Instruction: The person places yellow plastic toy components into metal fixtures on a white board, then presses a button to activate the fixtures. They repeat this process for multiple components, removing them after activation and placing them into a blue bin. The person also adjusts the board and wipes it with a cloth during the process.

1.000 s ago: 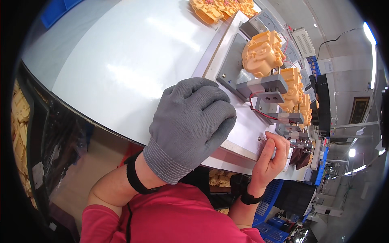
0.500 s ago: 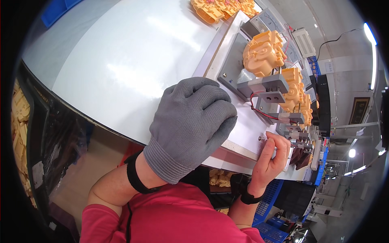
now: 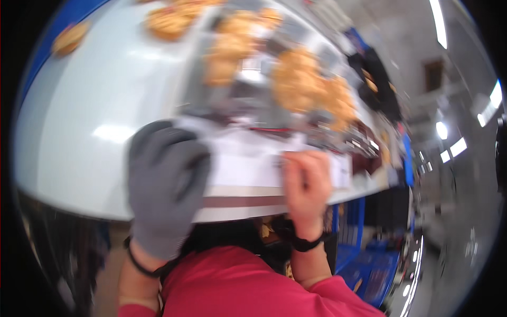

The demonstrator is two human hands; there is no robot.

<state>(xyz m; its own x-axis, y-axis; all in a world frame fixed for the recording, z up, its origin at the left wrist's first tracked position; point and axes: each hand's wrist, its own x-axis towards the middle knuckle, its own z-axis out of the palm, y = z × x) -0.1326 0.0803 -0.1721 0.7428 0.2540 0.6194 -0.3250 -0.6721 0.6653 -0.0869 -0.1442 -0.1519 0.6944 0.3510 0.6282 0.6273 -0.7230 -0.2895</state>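
Note:
My left hand (image 3: 169, 179), in a grey knitted glove, is held over the white bench top (image 3: 68, 127) near its front edge. Its fingers are curled in, and whatever they may hold is hidden. My bare right hand (image 3: 308, 182) is closed too, thumb against fingers, at the front of the white board (image 3: 240, 166). Blur hides whether anything small is between those fingers. Beyond my hands, yellow-orange plastic housings (image 3: 298, 79) sit on grey fixtures, with a red wire (image 3: 269, 130) running along them. Another housing (image 3: 228, 55) stands farther left on its fixture.
More yellow-orange parts (image 3: 168, 22) lie at the back of the bench, and one part (image 3: 70, 38) rests at the far left by a blue edge. Dark red cloth-like material (image 3: 367, 150) is at the right. Blue crates (image 3: 369, 269) stand below on the right.
The view has swung right and is smeared. My gloved left hand has drawn back to the left, away from the fixtures. My right hand stays by the board's front, fingers more curled.

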